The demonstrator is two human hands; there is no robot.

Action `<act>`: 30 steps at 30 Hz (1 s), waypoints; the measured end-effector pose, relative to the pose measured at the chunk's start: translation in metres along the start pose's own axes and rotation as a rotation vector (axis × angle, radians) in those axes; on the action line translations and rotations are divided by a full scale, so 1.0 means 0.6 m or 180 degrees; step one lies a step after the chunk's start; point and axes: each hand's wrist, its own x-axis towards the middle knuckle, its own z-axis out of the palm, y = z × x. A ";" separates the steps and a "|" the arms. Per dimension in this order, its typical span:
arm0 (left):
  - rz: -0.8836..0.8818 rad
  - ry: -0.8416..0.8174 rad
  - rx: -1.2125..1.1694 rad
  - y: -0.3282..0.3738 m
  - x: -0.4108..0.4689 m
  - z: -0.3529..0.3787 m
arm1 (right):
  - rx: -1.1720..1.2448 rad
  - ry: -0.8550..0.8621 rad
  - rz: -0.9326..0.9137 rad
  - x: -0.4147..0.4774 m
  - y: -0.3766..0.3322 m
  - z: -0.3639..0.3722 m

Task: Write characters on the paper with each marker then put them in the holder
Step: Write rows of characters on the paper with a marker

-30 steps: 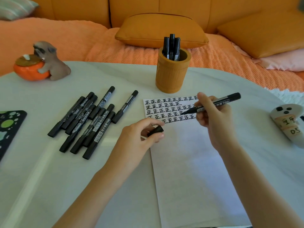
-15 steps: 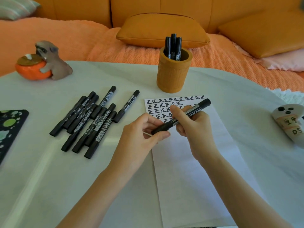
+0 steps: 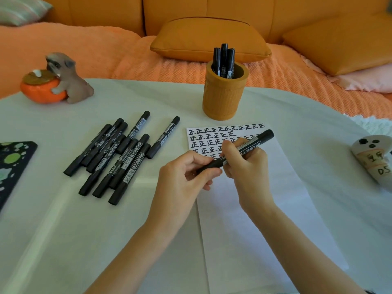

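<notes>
You hold one black marker [image 3: 237, 154] between both hands above the written part of the paper [image 3: 254, 198]. Your right hand [image 3: 247, 166] wraps its barrel, fingers curled around the printed label. Your left hand [image 3: 184, 177] pinches the lower-left end, thumb and forefinger closed on what looks like the cap; whether that cap is fully seated you cannot tell from here, since the fingers cover the join.

The marker's long axis runs from lower left to upper right, its free end aimed roughly toward the far right of the table [image 3: 63, 230]. The orange holder [image 3: 223, 100] stands beyond the paper's top edge, up and slightly left of your right hand, with three markers [image 3: 223, 60] already upright in it. Your right hand is the nearer one and already has the barrel, so it is likely the hand to carry the marker over. To drop it in, you would need to swing it upright first.

The loose pile of markers [image 3: 114, 158] lies well to the left of the paper, nearer your left hand.
</notes>
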 end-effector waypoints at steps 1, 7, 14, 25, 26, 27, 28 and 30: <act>0.0004 0.0001 0.0009 0.001 0.000 0.000 | 0.0014 -0.0012 0.0009 0.000 -0.001 0.000; 0.0184 -0.0079 0.0408 0.007 0.001 -0.001 | -0.0083 -0.0077 0.0146 0.007 -0.008 0.001; 0.0240 0.0249 0.0640 0.007 0.011 -0.016 | -0.1057 -0.0598 0.0764 0.018 -0.034 -0.011; 0.0155 0.0393 0.1049 0.011 0.021 -0.025 | -0.2141 -0.1377 -0.1861 0.024 -0.008 -0.022; 0.0133 0.0377 0.1024 0.012 0.021 -0.024 | -0.2188 -0.1307 -0.1905 0.025 -0.006 -0.021; 0.0096 0.0373 0.0967 0.014 0.021 -0.024 | -0.2203 -0.1255 -0.1899 0.028 -0.004 -0.020; 0.0041 0.0386 0.0899 0.014 0.022 -0.025 | -0.2184 -0.1222 -0.1873 0.031 -0.004 -0.019; -0.0042 0.0416 0.0746 0.011 0.027 -0.030 | -0.2018 -0.1106 -0.1774 0.037 -0.007 -0.017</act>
